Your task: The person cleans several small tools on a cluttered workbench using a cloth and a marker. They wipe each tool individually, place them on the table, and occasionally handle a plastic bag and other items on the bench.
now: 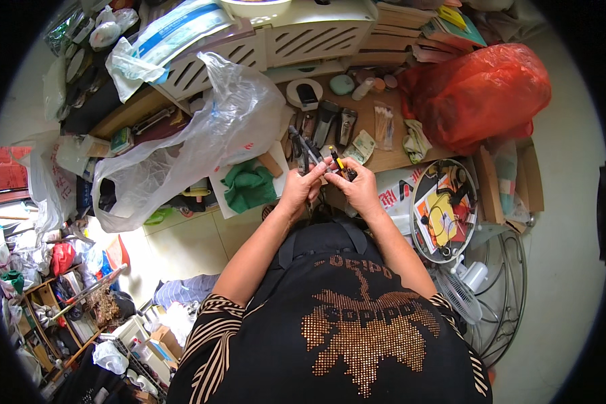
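Both hands meet in front of me at the desk's near edge. My left hand (299, 191) is closed around several slim dark and grey pens (308, 147) that stick up past its fingers. My right hand (358, 191), close beside it, pinches a slim yellow-and-black pen-like tool (337, 160); its exact kind is too small to tell. Just beyond the fingers lie a dark electric shaver (325, 121) and a second, silver-and-black one (347, 126). A folded greenish banknote (361, 147) rests to their right, near a clear packet of cotton swabs (384, 126).
A large clear plastic bag (195, 138) spreads over the left side, near a green cloth (249, 188). At the right are a full red plastic bag (478, 97), a round-rimmed tray (476, 202) of small items and a white fan (459, 296). White slotted baskets (316, 44) line the back.
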`<state>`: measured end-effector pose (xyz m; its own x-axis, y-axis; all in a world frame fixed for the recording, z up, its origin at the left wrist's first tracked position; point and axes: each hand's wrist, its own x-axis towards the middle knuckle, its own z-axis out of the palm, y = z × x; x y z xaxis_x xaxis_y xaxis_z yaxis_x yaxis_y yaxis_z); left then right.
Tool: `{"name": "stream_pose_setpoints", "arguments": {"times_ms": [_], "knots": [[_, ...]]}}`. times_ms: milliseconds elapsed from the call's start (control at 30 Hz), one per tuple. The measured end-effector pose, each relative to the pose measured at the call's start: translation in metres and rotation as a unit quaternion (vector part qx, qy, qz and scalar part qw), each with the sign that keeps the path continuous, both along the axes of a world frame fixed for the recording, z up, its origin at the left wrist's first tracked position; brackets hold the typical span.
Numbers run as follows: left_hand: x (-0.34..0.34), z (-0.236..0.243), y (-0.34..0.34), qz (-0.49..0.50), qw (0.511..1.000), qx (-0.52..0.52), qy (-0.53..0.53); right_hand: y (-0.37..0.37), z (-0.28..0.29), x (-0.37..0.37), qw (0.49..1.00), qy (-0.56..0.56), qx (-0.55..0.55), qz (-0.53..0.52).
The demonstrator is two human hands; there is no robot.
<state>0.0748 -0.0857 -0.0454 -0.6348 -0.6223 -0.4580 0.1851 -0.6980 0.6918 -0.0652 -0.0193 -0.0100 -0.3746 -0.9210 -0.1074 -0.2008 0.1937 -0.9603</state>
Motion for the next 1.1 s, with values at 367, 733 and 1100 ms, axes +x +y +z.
{"name": "stream_pose_setpoints", "arguments": {"times_ms": [367,733,1100], "knots": [[-0.007,-0.013,0.005,-0.011,0.903,-0.393,-0.170,-0.004,0.015,-0.008,0.993,-0.016,-0.106,-0.048],[0.000,-0.019,0.007,-0.023,0.935,-0.306,-0.175,-0.002,0.036,-0.026,0.956,-0.218,-0.148,-0.129],[-0.013,0.043,-0.010,0.010,0.994,-0.102,0.036,-0.004,0.053,-0.038,0.955,-0.251,0.143,0.071]]}}
